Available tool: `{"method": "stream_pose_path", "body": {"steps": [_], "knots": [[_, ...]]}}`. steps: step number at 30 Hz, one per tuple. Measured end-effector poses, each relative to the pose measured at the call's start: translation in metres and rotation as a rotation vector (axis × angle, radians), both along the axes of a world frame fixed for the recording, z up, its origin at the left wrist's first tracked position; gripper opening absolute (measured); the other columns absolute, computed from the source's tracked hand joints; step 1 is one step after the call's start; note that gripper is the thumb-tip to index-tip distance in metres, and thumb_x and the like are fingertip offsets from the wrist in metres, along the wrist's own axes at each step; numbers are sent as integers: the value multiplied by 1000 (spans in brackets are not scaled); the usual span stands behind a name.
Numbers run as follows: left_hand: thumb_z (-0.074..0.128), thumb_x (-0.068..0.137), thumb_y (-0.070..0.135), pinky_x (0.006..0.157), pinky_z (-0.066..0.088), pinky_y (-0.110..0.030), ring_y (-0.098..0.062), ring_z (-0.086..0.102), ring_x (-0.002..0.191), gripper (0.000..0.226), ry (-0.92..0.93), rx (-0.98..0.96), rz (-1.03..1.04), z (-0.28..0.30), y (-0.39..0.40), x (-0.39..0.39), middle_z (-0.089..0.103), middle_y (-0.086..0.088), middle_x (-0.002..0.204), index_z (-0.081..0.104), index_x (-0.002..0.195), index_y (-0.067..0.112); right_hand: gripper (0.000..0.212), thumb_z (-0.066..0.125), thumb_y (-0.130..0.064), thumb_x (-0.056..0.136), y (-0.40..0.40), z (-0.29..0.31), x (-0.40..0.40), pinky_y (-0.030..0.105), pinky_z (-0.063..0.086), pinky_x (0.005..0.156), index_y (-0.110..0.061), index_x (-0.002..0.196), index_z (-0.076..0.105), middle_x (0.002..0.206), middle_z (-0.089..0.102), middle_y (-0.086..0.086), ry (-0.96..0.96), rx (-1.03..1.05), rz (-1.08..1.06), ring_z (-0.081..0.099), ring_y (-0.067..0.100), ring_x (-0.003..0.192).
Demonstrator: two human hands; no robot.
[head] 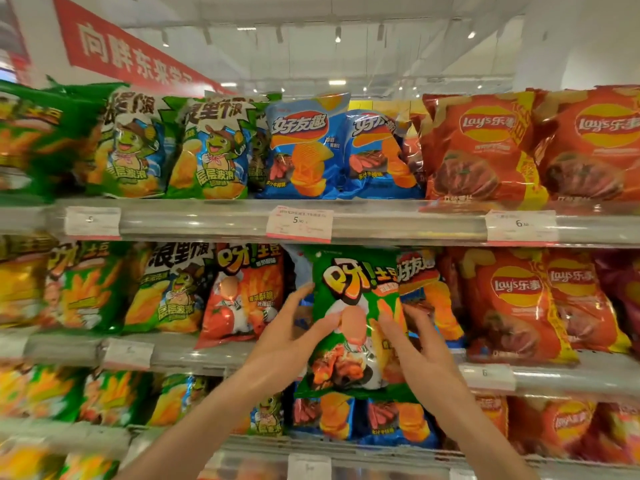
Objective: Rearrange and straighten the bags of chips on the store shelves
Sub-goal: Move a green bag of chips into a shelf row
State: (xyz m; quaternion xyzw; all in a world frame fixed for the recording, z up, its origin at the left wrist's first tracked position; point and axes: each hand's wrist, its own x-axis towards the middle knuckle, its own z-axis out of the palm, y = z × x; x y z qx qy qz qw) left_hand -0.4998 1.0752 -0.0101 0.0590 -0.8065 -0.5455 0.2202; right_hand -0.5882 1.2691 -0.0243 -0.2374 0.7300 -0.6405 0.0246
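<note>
A green chip bag point(353, 289) with a yellow logo hangs in front of the middle shelf point(180, 355), upright and out past the shelf edge. My left hand point(294, 334) grips its left edge, thumb on the front. My right hand point(415, 344) holds its right side, fingers spread over the front. To the bag's left stands a red bag point(242, 292) of the same brand. A blue bag point(426, 292) is partly hidden behind it on the right. Just behind the green bag's upper left a gap shows in the row.
The top shelf point(398, 223) carries green, blue point(301, 147) and red Lay's bags point(481, 147). Red Lay's bags point(516, 303) fill the middle shelf's right side, green ones point(90, 289) its left. A lower shelf holds more bags point(394, 420). Price tags point(299, 224) line the shelf edges.
</note>
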Motion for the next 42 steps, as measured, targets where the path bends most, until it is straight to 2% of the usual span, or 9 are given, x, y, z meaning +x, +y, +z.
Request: {"method": "stream_pose_path", "body": {"steps": [6,8,12,15,18,29,35,38,42], "knots": [[66,69,79,72,50,-5,17,60,99,68,45,58,34,-3,-36,39,58,46,108,37,129,68,56,56,-71,75,-48,-3,16,19,55,71,-43,123,52,106,66,-22,-32,14,64,65,-9,87],[64,66,84,72,50,-6,21,57,100,71,47,56,66,-4,-56,55,56,48,106,34,129,71,45,56,-71,76,-70,0,26,12,52,65,-51,116,51,100,64,-29,-22,37,88,62,-13,86],[64,66,83,69,50,-5,19,59,97,74,69,76,115,-5,-111,94,61,32,113,35,132,65,49,57,-75,73,-126,10,57,11,43,64,-49,114,52,107,60,-29,0,100,133,58,-15,88],[61,59,91,69,52,-7,22,60,92,78,61,50,169,-4,-155,129,51,40,111,33,129,70,61,59,-78,67,-172,14,83,12,47,66,-43,117,54,100,67,-25,15,121,184,62,-12,86],[58,53,95,70,54,-11,18,62,93,78,63,54,217,-7,-205,169,49,36,117,30,122,74,68,58,-87,65,-226,13,112,24,51,83,-46,120,53,107,67,-25,63,162,233,63,-7,97],[63,74,68,60,49,-5,22,60,86,55,108,117,382,-13,-362,292,49,29,115,33,121,68,55,56,-87,65,-409,24,210,28,51,84,-56,110,50,102,65,-32,105,223,449,63,-9,93],[60,77,77,67,50,-6,14,64,92,59,155,141,526,-25,-434,328,54,21,122,37,130,63,35,51,-83,73,-497,28,243,19,45,74,-65,101,43,96,58,-44,174,285,540,55,-20,91],[55,74,83,84,52,-21,8,62,104,67,134,141,596,-35,-471,340,52,19,130,34,134,61,43,48,-91,68,-542,26,257,18,43,72,-65,102,42,99,57,-44,220,271,601,50,-27,90],[59,56,93,81,47,-13,30,50,99,85,163,106,709,-34,-528,359,53,42,115,37,131,60,46,52,-86,73,-611,23,271,26,50,81,-58,109,42,108,63,-27,234,241,684,58,-13,98]]}}
